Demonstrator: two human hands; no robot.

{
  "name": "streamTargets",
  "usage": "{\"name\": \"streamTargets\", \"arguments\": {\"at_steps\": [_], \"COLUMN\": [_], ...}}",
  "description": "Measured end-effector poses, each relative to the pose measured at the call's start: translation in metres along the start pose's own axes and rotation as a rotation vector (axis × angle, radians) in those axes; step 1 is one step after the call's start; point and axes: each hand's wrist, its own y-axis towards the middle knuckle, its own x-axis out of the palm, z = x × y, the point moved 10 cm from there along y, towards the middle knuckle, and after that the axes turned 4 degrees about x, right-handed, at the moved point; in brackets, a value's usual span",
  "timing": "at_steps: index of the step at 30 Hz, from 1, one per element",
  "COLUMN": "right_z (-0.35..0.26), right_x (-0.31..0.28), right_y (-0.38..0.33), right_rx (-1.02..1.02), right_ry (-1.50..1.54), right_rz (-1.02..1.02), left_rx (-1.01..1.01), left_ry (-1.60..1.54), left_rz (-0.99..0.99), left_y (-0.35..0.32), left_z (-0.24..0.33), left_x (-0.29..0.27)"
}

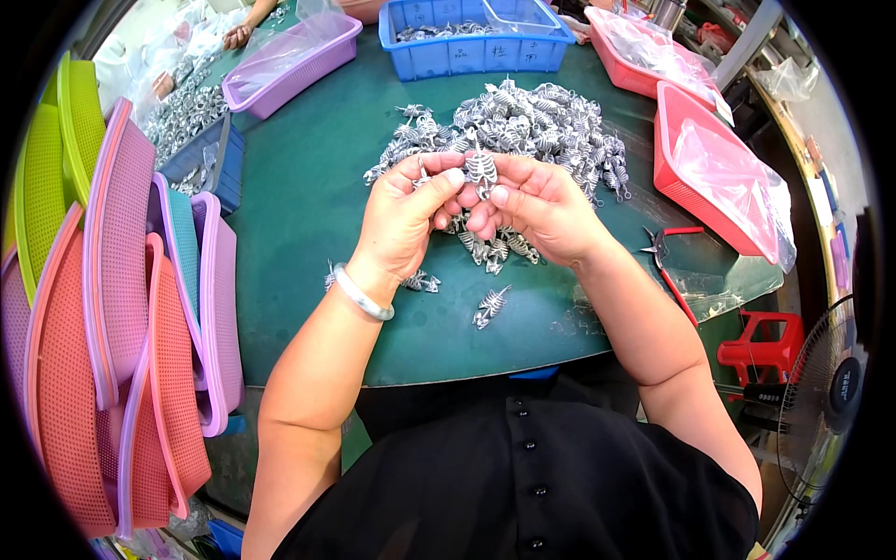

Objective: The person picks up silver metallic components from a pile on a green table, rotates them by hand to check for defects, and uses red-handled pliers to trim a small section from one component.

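Note:
Between both hands I hold a small silver ribcage-shaped metal charm (482, 170), upright over the green tabletop. My left hand (411, 201), a pale bangle on its wrist, is closed with thumb and fingertips at the charm's left side. My right hand (541, 205) pinches it from the right. Just beyond my fingers spreads a big heap of similar metal charms (541, 126). More charms (495, 247) lie beneath my hands. A single charm (490, 306) rests nearer me, and a few others (422, 281) lie beside my left wrist, partly hidden by it.
Red-handled pliers (665, 257) lie right of my right forearm. A blue bin (476, 51) and a purple basket (294, 65) stand at the back, a red basket (714, 177) at the right. Stacked colored baskets (117, 271) crowd the left. Another person's hand (239, 35) shows far left.

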Motion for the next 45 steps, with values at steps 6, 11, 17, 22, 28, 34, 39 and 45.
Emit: {"name": "streamTargets", "arguments": {"at_steps": [6, 11, 17, 22, 28, 34, 39, 45], "right_z": [0.003, 0.004, 0.005, 0.006, 0.004, 0.006, 0.004, 0.002], "right_x": [-0.001, 0.000, 0.000, -0.001, -0.001, -0.003, -0.005, -0.003], "right_y": [0.001, 0.001, 0.001, 0.002, 0.002, 0.003, 0.003, 0.002], "right_rx": [0.026, 0.041, 0.043, 0.041, 0.049, 0.053, 0.032, 0.034], "right_ry": [0.051, 0.098, 0.127, 0.159, 0.220, 0.243, 0.255, 0.254], "right_rz": [-0.004, -0.018, -0.033, -0.044, -0.037, -0.032, -0.034, -0.035], "left_rx": [-0.011, -0.008, -0.013, -0.022, -0.019, -0.039, -0.075, -0.087], "left_ry": [0.052, 0.065, 0.059, 0.028, -0.005, -0.051, -0.225, -0.368], "left_rz": [0.015, 0.004, 0.004, -0.003, -0.007, 0.024, 0.016, -0.015], "left_y": [-0.001, -0.001, 0.000, 0.001, 0.000, 0.000, 0.004, 0.007], "left_z": [-0.001, -0.002, -0.004, -0.005, -0.003, -0.003, -0.009, -0.011], "left_x": [-0.001, -0.001, -0.002, -0.002, 0.000, -0.001, -0.005, -0.007]}}
